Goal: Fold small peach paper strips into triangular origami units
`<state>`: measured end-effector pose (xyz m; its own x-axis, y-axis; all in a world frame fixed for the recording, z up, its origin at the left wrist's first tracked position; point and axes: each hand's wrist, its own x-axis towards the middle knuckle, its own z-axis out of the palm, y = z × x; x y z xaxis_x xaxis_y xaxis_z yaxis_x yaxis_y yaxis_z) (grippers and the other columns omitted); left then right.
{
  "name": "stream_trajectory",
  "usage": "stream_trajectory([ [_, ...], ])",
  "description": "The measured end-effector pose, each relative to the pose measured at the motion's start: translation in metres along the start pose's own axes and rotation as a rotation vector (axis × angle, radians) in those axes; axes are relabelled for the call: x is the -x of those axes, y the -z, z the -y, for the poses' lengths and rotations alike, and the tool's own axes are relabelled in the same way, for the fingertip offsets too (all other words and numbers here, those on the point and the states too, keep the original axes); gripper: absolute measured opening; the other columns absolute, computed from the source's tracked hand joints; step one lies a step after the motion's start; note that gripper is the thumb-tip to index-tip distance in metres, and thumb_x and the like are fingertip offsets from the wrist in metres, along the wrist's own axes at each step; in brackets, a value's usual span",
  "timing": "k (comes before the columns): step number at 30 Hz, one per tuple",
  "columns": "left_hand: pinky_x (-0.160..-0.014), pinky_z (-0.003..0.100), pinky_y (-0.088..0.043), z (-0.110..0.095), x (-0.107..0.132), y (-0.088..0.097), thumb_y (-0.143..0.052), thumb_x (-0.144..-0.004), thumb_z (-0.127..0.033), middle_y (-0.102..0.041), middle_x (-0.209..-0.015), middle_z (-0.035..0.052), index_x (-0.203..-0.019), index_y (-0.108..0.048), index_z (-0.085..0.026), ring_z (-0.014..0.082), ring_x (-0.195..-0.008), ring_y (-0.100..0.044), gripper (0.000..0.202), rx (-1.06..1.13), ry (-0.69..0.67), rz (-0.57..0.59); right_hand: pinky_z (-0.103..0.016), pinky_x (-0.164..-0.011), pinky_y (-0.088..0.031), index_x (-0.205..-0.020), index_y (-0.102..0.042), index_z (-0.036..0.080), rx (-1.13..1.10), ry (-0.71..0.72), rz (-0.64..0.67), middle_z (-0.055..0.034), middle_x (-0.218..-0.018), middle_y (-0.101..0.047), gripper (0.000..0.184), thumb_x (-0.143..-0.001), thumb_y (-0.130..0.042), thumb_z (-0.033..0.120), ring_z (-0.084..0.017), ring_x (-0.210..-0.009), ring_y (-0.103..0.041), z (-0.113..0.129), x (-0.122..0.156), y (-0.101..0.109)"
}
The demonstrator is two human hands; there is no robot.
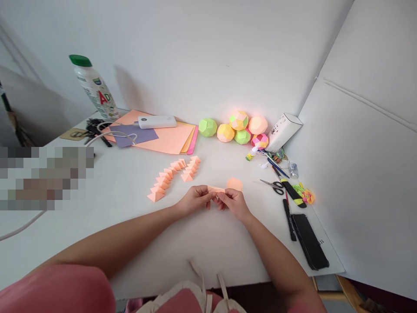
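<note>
Left hand [195, 201], right hand [234, 203]: fingers closed in pinch on ends of peach paper strip [216, 189], held level just above tabletop [211, 248], likely keeping fold tight. Beyond: folded peach pieces [167, 178] lined in rows, within reach. Farthest: paper balls [239, 128] heaped against wall.

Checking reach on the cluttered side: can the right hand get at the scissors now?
Probably yes. The scissors lie on bare table just right of the right hand, nothing between them. But it and the left hand pinch the folded peach paper, so it must let go first.
</note>
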<state>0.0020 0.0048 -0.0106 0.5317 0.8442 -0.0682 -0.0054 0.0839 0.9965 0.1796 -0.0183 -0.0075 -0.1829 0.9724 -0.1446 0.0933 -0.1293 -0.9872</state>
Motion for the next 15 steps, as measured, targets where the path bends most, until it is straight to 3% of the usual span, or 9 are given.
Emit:
stream_trajectory([
  [8,-0.057,0.028,-0.05,0.0028,0.0002,-0.0011,-0.061,-0.071,-0.051,-0.068,-0.078,0.0073,-0.081,-0.064,-0.014,0.0171,-0.068,-0.06,0.038,-0.016,0.013,0.01,-0.021,-0.046,-0.045,-0.064,-0.059,0.014,0.032,0.031,0.018,-0.001,-0.062,-0.059,0.034,-0.077,-0.058,0.046,-0.009,-0.047,-0.054,0.0005,0.0002,0.0003],
  [15,-0.055,0.026,-0.048,-0.0026,0.0029,-0.001,-0.054,-0.076,-0.052,-0.066,-0.076,0.0046,-0.077,-0.063,-0.014,0.0117,-0.056,-0.056,0.039,-0.078,0.032,0.032,-0.022,-0.044,-0.045,-0.059,-0.057,0.015,0.037,0.024,0.004,-0.0004,-0.057,-0.057,0.037,-0.076,-0.059,0.047,-0.01,-0.046,-0.053,0.0025,0.0011,-0.0001],
])
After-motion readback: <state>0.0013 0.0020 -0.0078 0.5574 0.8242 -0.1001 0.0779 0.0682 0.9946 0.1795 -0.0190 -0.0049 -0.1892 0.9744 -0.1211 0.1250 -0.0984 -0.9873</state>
